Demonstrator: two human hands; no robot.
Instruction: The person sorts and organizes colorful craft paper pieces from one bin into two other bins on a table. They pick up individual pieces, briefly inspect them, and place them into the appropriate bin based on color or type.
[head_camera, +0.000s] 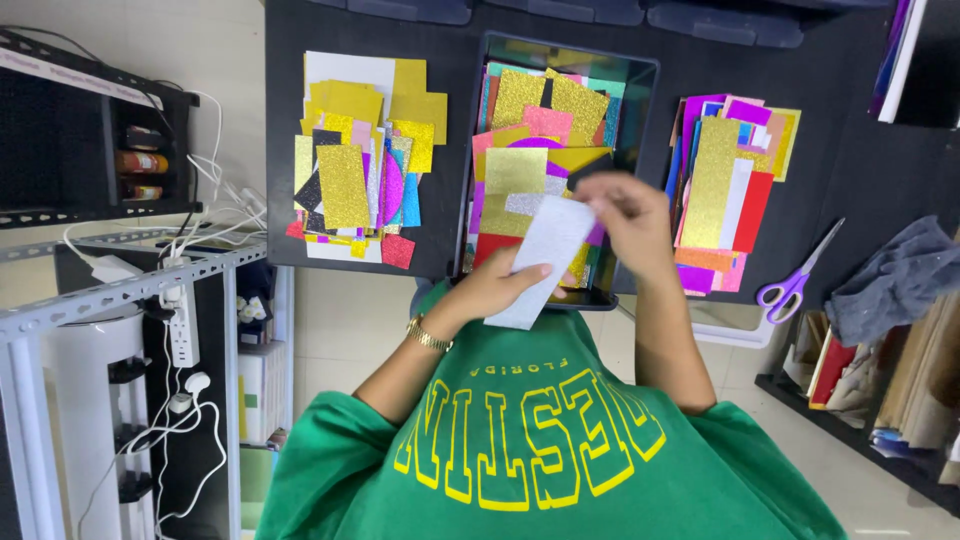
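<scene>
1. At the far left, beside the table (860, 170): a grey metal rack (110, 300) with a white power strip (181, 330) and trailing white cables; small jars sit on the dark shelf (100, 150) above.
2. Left pile (360, 165) of glitter sheets, mostly gold, fanned flat on the dark table.
3. Left hand (500, 285), gold watch (428, 335) at the wrist: closed under a pale silver-white glitter strip (545, 260), held just over the near edge of the tray.
4. Black tray (640, 75), centre: loose mixed sheets in gold, pink, teal and red.
5. Right hand (630, 220): fingertips pinched narrow on the strip's upper end. Handling note, as a judgement: supporting the strip from below while pinching one corner should keep it from creasing.
6. Right pile (725, 190): gold, purple, red and orange sheets.
7. Purple-handled scissors (795, 280), lying apart from both hands.
8. Grey cloth (895, 280), far right.
</scene>
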